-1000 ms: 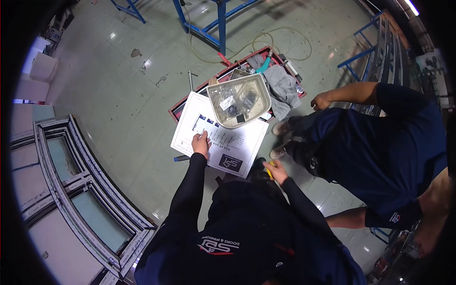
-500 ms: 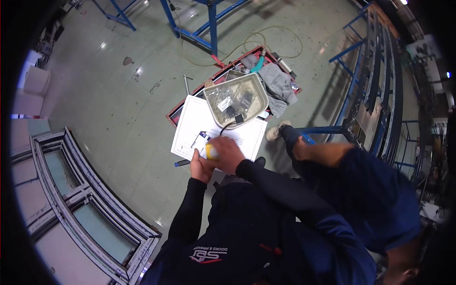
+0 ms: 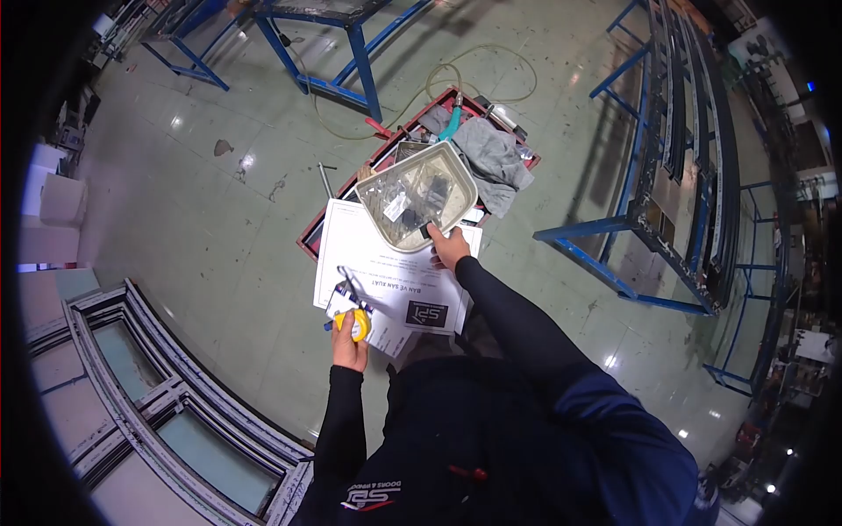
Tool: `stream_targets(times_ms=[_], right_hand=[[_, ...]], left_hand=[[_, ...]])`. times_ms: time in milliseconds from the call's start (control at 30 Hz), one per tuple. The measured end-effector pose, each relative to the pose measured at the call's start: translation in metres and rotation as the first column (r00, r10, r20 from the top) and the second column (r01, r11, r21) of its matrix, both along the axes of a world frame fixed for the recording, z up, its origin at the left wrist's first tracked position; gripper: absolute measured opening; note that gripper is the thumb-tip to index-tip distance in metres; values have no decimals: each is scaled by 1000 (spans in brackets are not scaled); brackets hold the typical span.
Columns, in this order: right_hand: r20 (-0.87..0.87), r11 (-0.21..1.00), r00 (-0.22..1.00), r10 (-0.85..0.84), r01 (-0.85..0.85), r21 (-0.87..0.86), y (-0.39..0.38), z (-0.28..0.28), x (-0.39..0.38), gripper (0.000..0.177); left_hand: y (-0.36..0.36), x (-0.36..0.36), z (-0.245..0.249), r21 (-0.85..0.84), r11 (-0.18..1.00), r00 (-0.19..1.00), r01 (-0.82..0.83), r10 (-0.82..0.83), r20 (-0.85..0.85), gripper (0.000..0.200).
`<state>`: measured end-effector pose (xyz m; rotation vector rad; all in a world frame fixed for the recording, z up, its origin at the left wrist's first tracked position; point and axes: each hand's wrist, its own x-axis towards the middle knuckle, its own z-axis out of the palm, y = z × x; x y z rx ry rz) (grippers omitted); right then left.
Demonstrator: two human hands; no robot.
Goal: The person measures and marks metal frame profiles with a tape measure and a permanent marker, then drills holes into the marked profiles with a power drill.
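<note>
**If the tub tips, the small parts scatter**

While the right hand (image 3: 447,249) stretches out to the near corner of the plastic tub (image 3: 465,171), its fingertips sit at a small dark piece on the rim. Whether they pinch that piece or only touch it, I cannot tell. The left hand (image 3: 349,344) has its fingers closed around a yellow tape measure (image 3: 360,324), held at the near edge of the printed sheet (image 3: 377,263).

The tub rests across the far edge of the sheet and over the red tray (image 3: 304,240) below, so its footing looks uneven. A push or pull at that one corner could rock it. The bags of fittings (image 3: 399,203) would then slide to one side or spill onto the floor (image 3: 219,228).

The sheet seems to be pinned mainly by the tub. If the tub lifts or shifts, the paper may slip or crease, and the left hand is too full to steady it properly.

The tape measure is a risk too, since a loose grip would drop it onto the sheet or the floor.

A grey cloth (image 3: 491,162) is heaped just beside the tub in the red tray, and a hose (image 3: 491,53) loops on the floor beyond. A scattered fitting could hide under the cloth. The reach is long, with the arm well extended, which leaves the tub less easy to control.
</note>
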<state>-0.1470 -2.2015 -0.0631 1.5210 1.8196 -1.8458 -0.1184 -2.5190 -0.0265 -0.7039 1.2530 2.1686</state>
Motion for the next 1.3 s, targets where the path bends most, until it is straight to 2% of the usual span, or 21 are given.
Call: stream_targets(times_ms=[33,100,133,200,233,267,300,367,433,467,567,600,700,767,833,933,967,1100,1167,1200,1300], right_hand=[[-49,998,999,8,-11,-68,4,-6,-6,64],[-141,989,985,-99,82,-119,6,-38,-16,46],[-62,996,997,-53,49,-69,10,-27,-22,36],[-86,996,996,-18,25,85,14,-12,-9,34],[-155,994,988,12,4,107,21,4,10,37],[-241,994,967,80,-60,87,32,28,36,37],[-144,998,989,43,-34,59,42,43,57,35],[-223,996,975,-18,-3,-91,56,92,108,34],[-178,994,981,-75,60,-86,67,119,160,37],[-81,996,994,-71,66,-65,73,127,186,36],[3,974,974,-225,225,25,71,120,258,34],[46,951,950,-309,307,33,70,107,281,37],[130,870,861,-492,483,96,58,76,334,32],[177,824,808,-562,565,37,54,55,364,30],[185,757,746,-640,654,-14,55,29,395,27],[245,715,699,-672,699,-31,56,22,418,26],[208,684,676,-707,728,-43,56,19,425,23],[262,708,689,-676,706,-27,66,16,438,25],[281,728,707,-649,685,-40,73,17,435,25],[287,742,721,-631,668,-48,78,19,432,25],[276,775,758,-591,628,-67,86,30,416,27]], left_hand=[[-9,1,1,-20,1000,1000,-14,14,20,34],[-23,6,4,-82,996,999,-30,33,35,32],[-31,6,3,-69,997,999,-23,25,34,32],[-49,13,-5,-42,998,998,-36,38,44,33],[-52,15,-9,-26,995,994,-100,101,39,36],[-54,16,-11,14,989,987,-148,147,60,38],[-54,17,-13,55,979,978,-195,191,79,39],[-61,18,-37,71,958,956,-277,268,118,40],[-62,18,-58,53,953,949,-297,289,122,45],[-60,18,-65,27,957,948,-289,282,144,51],[-53,18,-93,-62,952,939,-300,306,160,56],[-52,18,-101,-39,955,944,-294,296,146,57],[-48,7,-123,76,944,941,-320,307,139,55],[-42,-8,-139,53,925,923,-376,368,114,51],[-35,-19,-131,-47,941,939,-335,338,65,48],[-30,-25,-95,-12,954,953,-298,299,51,42],[-30,-26,-93,7,957,956,-289,289,57,40],[-29,-27,-81,19,971,961,-239,234,144,36],[-20,-28,-79,-96,961,958,-258,268,104,37],[-3,-29,-47,-219,926,941,-308,331,77,31],[25,-19,3,-360,848,921,-389,351,-168,29]])
